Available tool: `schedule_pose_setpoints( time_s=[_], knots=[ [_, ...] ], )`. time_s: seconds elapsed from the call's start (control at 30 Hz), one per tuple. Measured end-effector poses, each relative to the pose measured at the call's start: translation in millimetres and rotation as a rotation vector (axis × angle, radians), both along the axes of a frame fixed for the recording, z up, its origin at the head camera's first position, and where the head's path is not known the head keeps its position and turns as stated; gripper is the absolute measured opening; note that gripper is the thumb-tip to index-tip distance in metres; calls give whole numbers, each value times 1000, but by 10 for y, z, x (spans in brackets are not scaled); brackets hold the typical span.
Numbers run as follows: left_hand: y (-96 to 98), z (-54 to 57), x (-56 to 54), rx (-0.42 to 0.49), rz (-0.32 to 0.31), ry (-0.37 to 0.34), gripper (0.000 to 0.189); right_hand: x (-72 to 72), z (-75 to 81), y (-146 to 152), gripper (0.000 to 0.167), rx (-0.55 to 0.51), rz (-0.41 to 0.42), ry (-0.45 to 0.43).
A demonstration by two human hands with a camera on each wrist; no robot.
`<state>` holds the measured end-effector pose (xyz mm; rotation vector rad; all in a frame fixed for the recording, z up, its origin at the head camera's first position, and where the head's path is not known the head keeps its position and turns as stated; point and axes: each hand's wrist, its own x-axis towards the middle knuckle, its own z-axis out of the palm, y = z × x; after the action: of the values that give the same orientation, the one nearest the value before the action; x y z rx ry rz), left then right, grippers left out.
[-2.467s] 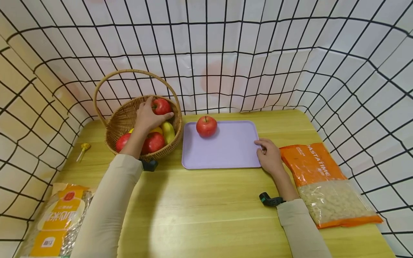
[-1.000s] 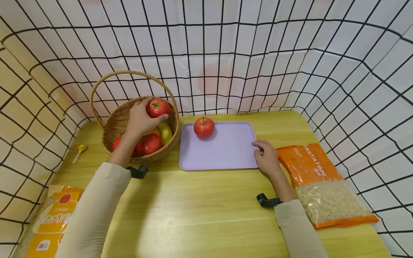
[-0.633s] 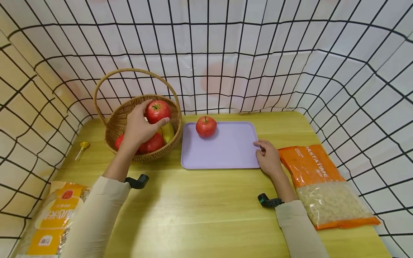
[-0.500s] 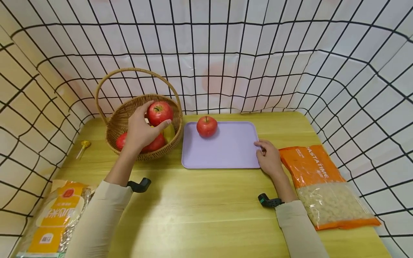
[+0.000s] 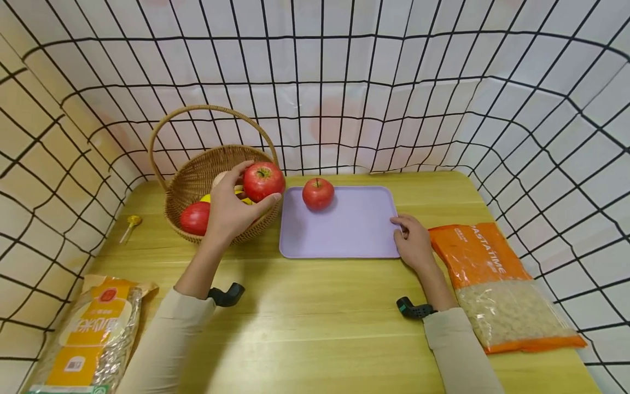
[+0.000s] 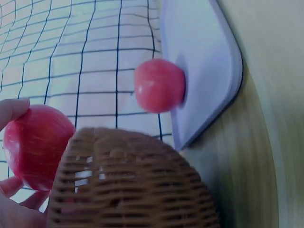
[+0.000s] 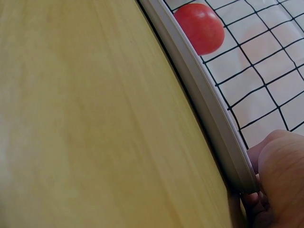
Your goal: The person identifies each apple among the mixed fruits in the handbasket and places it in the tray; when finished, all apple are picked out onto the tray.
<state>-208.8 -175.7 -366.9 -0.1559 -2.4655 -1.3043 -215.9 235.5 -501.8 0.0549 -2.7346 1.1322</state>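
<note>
My left hand (image 5: 231,210) grips a red apple (image 5: 264,181) at the right rim of the wicker basket (image 5: 184,189), thumb on the near side and fingers behind. In the left wrist view this apple (image 6: 38,145) shows just past the woven basket wall (image 6: 128,185). A second red apple (image 5: 318,193) sits at the back left of the lilac tray (image 5: 349,224). My right hand (image 5: 414,243) pinches the tray's right edge; in the right wrist view its fingers lie above and below the rim. The left hand partly hides the basket's contents.
Inside the basket are a red fruit (image 5: 195,218), something yellow and a pale round thing (image 5: 220,178). A lollipop (image 5: 132,223) lies left of it. A yellow-labelled bag (image 5: 91,334) lies front left, an orange pasta bag (image 5: 502,290) at right. Gridded cloth surrounds the table.
My left hand has lifted the apple from the basket's back right and brought it right and nearer, over the rim. The right hand keeps its grip on the tray.
</note>
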Motion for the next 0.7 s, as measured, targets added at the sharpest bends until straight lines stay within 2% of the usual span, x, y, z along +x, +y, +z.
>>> schedule_pose_setpoints(
  time_s=[0.27, 0.4, 0.5, 0.7],
  knots=[
    [243, -47, -2, 44, -72, 19, 87, 26, 6, 5, 34, -1, 3, 6],
    [408, -63, -5, 72, -113, -8, 89, 29, -3, 5, 34, -1, 0, 1],
    [537, -84, -16, 64, -120, -29, 88, 17, -5, -1, 34, -2, 5, 4],
    [812, -171, -145, 26, -163, -39, 89, -19, -20, 4, 35, 8, 7, -3]
  ],
)
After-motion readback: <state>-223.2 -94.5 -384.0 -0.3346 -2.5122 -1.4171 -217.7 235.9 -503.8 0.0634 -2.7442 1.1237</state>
